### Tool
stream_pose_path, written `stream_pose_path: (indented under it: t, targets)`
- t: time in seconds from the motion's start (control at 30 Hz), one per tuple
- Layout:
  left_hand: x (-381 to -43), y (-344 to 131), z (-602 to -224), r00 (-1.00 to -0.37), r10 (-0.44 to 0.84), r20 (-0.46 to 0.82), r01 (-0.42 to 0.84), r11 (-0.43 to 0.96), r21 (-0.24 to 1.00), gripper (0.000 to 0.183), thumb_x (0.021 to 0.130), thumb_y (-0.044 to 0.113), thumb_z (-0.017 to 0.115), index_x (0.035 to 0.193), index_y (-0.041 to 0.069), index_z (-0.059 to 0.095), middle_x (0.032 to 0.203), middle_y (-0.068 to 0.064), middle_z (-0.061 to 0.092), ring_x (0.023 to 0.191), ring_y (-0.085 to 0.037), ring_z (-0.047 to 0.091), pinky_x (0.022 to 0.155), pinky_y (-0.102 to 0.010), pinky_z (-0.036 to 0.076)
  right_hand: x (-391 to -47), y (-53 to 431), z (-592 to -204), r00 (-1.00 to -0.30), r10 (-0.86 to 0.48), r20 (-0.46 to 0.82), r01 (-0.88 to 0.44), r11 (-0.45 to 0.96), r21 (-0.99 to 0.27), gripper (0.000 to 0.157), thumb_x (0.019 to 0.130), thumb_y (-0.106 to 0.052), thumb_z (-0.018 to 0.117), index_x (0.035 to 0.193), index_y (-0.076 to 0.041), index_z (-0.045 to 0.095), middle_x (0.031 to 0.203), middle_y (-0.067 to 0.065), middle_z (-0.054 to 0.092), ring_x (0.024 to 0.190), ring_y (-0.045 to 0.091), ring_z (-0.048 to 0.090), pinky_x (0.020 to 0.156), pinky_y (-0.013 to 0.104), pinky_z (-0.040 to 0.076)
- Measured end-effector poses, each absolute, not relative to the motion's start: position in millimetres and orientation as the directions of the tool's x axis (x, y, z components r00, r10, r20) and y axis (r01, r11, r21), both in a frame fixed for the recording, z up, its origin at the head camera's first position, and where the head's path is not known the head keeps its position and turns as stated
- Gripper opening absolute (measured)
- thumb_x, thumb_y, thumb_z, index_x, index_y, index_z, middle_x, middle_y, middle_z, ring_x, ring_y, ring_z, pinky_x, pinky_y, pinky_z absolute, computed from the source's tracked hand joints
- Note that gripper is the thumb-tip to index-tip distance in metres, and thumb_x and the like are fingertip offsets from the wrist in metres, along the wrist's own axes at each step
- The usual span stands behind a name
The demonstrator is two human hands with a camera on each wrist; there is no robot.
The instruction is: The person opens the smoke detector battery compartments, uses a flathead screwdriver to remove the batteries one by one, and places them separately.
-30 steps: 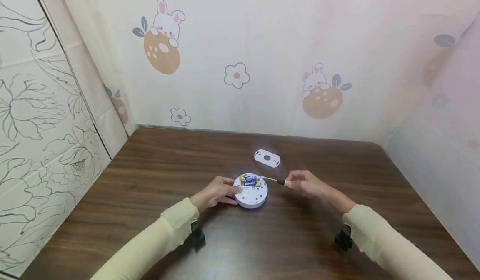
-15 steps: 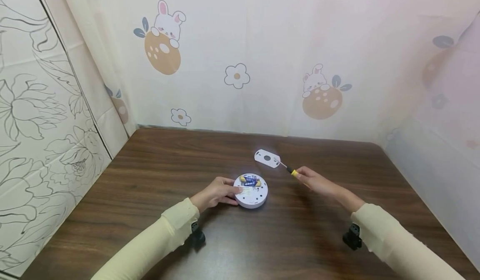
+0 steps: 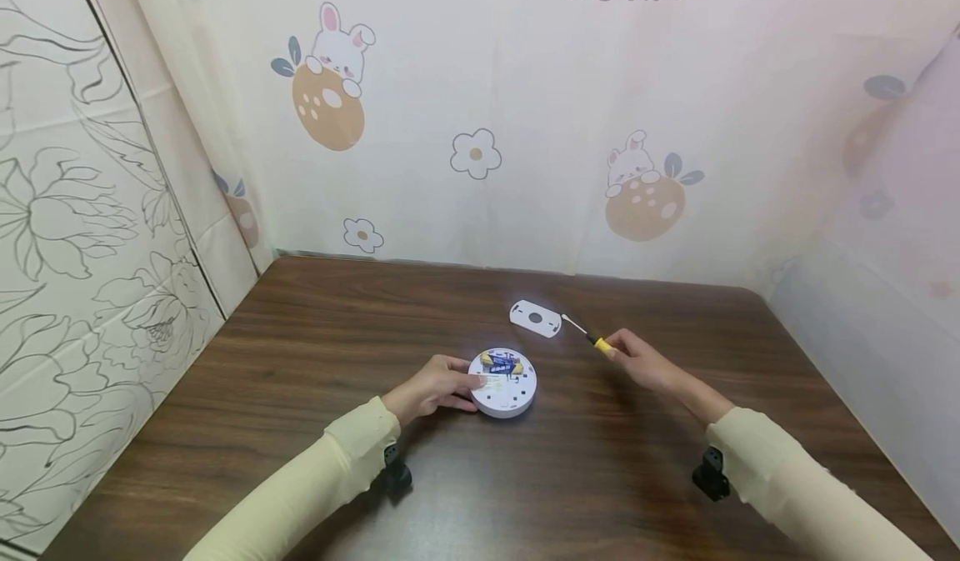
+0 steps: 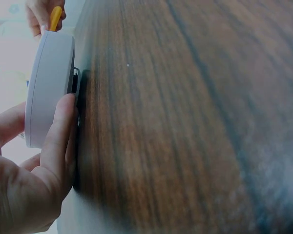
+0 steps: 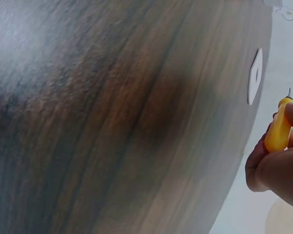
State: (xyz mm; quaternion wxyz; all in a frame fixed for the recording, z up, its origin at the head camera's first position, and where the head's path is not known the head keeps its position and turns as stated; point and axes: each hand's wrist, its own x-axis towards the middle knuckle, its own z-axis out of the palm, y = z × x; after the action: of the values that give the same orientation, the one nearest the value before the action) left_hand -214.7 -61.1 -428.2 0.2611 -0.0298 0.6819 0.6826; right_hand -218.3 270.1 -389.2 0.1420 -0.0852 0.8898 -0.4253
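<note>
Casing point(image 3: 504, 404), round and white, near the middle of the table point(image 3: 337, 311), face with the batteries point(image 3: 501, 364) uppermost. Looks like moulded plastic: probably light, stiff, a little slippery on its smooth side wall. Best hold judged to be the rim, thumb above and fingers below, clear of the small parts on the face (likely the fragile bit).

Left hand point(image 3: 435, 386) has just that grip: thumb on the face, fingers along the side and under the edge. Right hand point(image 3: 637, 361), apart from the casing, pinches the yellow handle of a screwdriver point(image 3: 602, 344). Tool likely stiff and easily steered from the handle; the thin shaft would give poorer purchase.

Beyond the casing lies a flat white plate point(image 3: 536, 318), thin, presumably light, easiest taken by its long edges. Screwdriver tip sits just beside its right end; touching or apart, cannot tell. Pale speck at the tip, too small to identify.

Hard to make out: the casing's underside, mostly hidden, with a dark gap and thin loop in the left wrist view; whether it bears fully on the table; print on the batteries; right-hand fingers behind the handle.
</note>
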Motion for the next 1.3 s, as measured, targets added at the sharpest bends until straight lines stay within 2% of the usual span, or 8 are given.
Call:
stream_pose_path:
  t: [0.23, 0.47, 0.6, 0.97, 1.3]
  targets:
    - [-214.6, -60.6, -427.9, -0.861, 0.311, -0.403, -0.404, 0.065, 0.913, 0.047, 0.089, 0.003, 0.065, 0.130, -0.013, 0.047, 0.093, -0.017, 0.067, 0.077, -0.022, 0.066, 0.070, -0.038, 0.059, -219.9, 274.7, -399.4, -0.961, -0.253, -0.111, -0.098, 0.688, -0.719, 0.026, 0.103, -0.011, 0.042, 0.121, 0.007, 0.042, 0.115, 0.024, 0.048, 0.102, 0.034, 0.048, 0.084, 0.045, 0.044]
    - [-213.9, -60.6, -429.8, -0.862, 0.315, -0.398, -0.403, 0.055, 0.914, 0.047, 0.089, 0.002, 0.066, 0.130, -0.013, 0.048, 0.094, -0.018, 0.067, 0.077, -0.023, 0.066, 0.070, -0.038, 0.059, -220.3, 276.3, -407.2, -0.959, -0.284, -0.016, -0.209, 0.741, -0.639, 0.019, 0.096, 0.000, 0.051, 0.108, 0.014, 0.047, 0.101, 0.024, 0.052, 0.090, 0.032, 0.053, 0.076, 0.045, 0.049]
    - [-214.0, -60.2, -430.7, -0.861, 0.311, -0.402, -0.406, 0.055, 0.912, 0.047, 0.089, 0.002, 0.066, 0.130, -0.012, 0.048, 0.094, -0.017, 0.067, 0.078, -0.023, 0.066, 0.070, -0.038, 0.059, -219.8, 277.4, -410.0, -0.959, -0.284, 0.024, -0.243, 0.773, -0.586, 0.016, 0.092, 0.004, 0.055, 0.103, 0.014, 0.050, 0.095, 0.022, 0.053, 0.085, 0.031, 0.053, 0.071, 0.042, 0.050]
    - [-213.0, -59.9, -429.6, -0.868, 0.318, -0.382, -0.389, 0.045, 0.920, 0.048, 0.089, 0.001, 0.065, 0.130, -0.014, 0.047, 0.092, -0.016, 0.067, 0.077, -0.022, 0.065, 0.070, -0.039, 0.059, -219.8, 280.8, -414.4, -0.966, -0.259, -0.012, -0.212, 0.815, -0.539, 0.017, 0.088, 0.004, 0.060, 0.100, 0.012, 0.052, 0.092, 0.020, 0.055, 0.082, 0.029, 0.053, 0.069, 0.045, 0.049]
    - [-213.9, -60.9, -429.6, -0.865, 0.313, -0.393, -0.396, 0.056, 0.917, 0.048, 0.089, 0.002, 0.065, 0.131, -0.013, 0.047, 0.094, -0.017, 0.067, 0.078, -0.022, 0.065, 0.071, -0.039, 0.059, -223.5, 286.9, -420.3, -0.976, -0.204, -0.077, -0.123, 0.807, -0.578, 0.029, 0.086, -0.003, 0.068, 0.106, 0.007, 0.050, 0.084, 0.012, 0.047, 0.075, 0.025, 0.045, 0.062, 0.034, 0.039]
